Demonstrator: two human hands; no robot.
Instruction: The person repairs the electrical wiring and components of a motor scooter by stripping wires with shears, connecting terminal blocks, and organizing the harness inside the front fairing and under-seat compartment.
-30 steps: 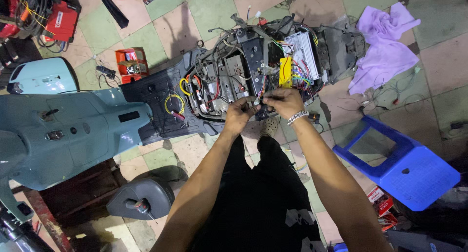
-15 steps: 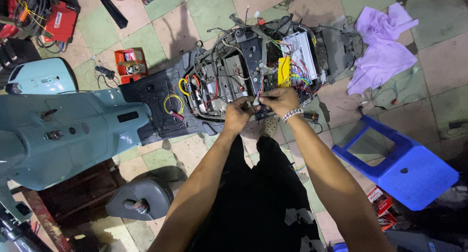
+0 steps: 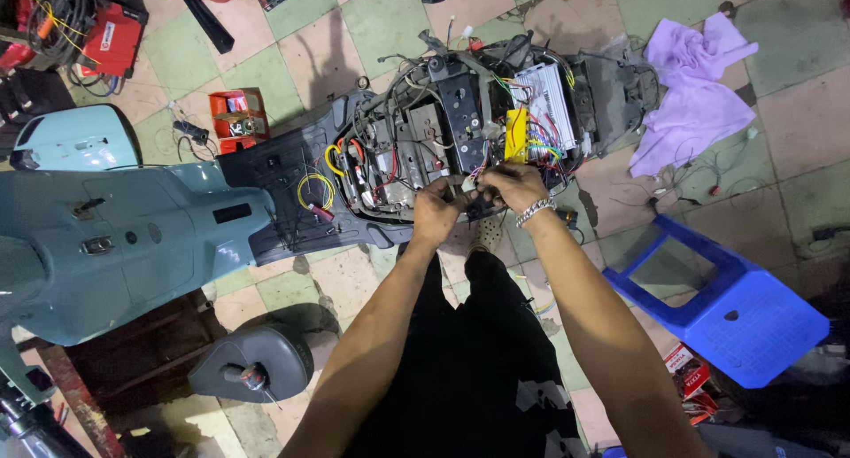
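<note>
So the small dark connector (image 3: 479,201) w/ its thin wires is right at the near edge of the opened scooter frame (image 3: 460,130), pinched between both your hands. It's partly hidden by your knuckles so can't say exactly what kind of part it is, prob a plug on the wiring loom (image 3: 540,148).

Handling-wise, I'd guess it's super light, hard plastic body but the wires coming off it are soft and floppy. Those thin leads look fragile imo, so grab the plug body, not the wires, or you risk yanking one out of its pin.

Your left hand (image 3: 438,212) has fingers closed tight on the left end of the connector, thumb on top. Right hand (image 3: 512,186), the one w/ the bead bracelet (image 3: 534,212), is curled over the right end, fingers clamped on it too. Both hands touching each other basically, part sits in the middle.

Just behind that: the yellow block (image 3: 516,135) and the silver finned controller box (image 3: 546,104), both close above your right hand. Yellow wire loop (image 3: 316,190) sits further left on the black floorboard panel (image 3: 283,174). Pale blue body panel (image 3: 115,236) is well off to the left, blue plastic stool (image 3: 726,303) to your right, purple rag (image 3: 695,95) on the tiled floor (image 3: 390,24) beyond it.
</note>
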